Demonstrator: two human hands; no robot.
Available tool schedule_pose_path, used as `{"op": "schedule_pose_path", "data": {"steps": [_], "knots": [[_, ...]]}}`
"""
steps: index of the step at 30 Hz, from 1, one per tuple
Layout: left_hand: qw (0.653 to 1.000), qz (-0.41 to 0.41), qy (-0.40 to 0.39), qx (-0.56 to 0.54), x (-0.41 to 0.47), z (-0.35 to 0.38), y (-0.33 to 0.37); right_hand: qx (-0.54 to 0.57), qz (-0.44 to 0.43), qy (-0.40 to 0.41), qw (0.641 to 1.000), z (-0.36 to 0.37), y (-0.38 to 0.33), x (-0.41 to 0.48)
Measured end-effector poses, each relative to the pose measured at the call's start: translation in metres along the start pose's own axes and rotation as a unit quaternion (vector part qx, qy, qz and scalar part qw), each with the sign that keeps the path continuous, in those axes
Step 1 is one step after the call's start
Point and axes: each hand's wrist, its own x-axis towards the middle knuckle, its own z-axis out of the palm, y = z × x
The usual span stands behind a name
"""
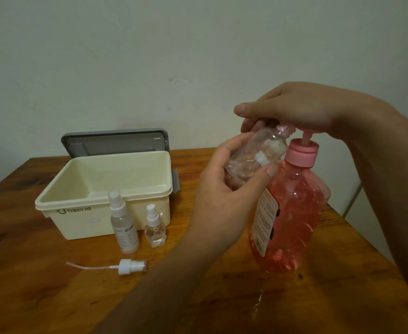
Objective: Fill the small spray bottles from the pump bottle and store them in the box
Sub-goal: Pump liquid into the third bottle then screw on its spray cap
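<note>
Filling is the step in hand, and I go from big to small across the worktop [53, 297]. At the back-left sits the cream box [106, 206], its grey lid [116, 141] propped open behind it and nothing inside that I can see. To my right stands the pink pump bottle [292, 225], well filled. My right hand [301, 109] lies curled over the pump head, pressing it down. My left hand [224, 189] is wrapped around the small clear bottle [258, 153], uncapped and tilted so its neck meets the spout — I see hardly any liquid in it yet. In front of the box stand a tall spray bottle [123, 227] and a short spray bottle [154, 227], both capped. Nearest me lies the loose spray cap [130, 266] with its tube. Next, I judge, come more pumps with the neck kept under the spout — then the cap goes back on.
</note>
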Motion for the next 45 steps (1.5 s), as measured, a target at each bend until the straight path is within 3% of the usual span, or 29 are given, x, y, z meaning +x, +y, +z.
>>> {"op": "schedule_pose_path", "data": {"steps": [12, 17, 45], "knots": [[1.000, -0.004, 0.003, 0.003, -0.001, -0.001, -0.005, 0.044, 0.014, -0.020, 0.999, 0.007, 0.006, 0.000], [1.000, 0.006, 0.000, -0.002, 0.002, 0.001, 0.001, 0.005, 0.017, -0.005, 1.000, -0.003, 0.001, -0.001], [1.000, 0.008, -0.006, 0.003, 0.002, 0.002, -0.003, 0.010, 0.014, -0.005, 1.000, 0.002, 0.003, 0.000]]}}
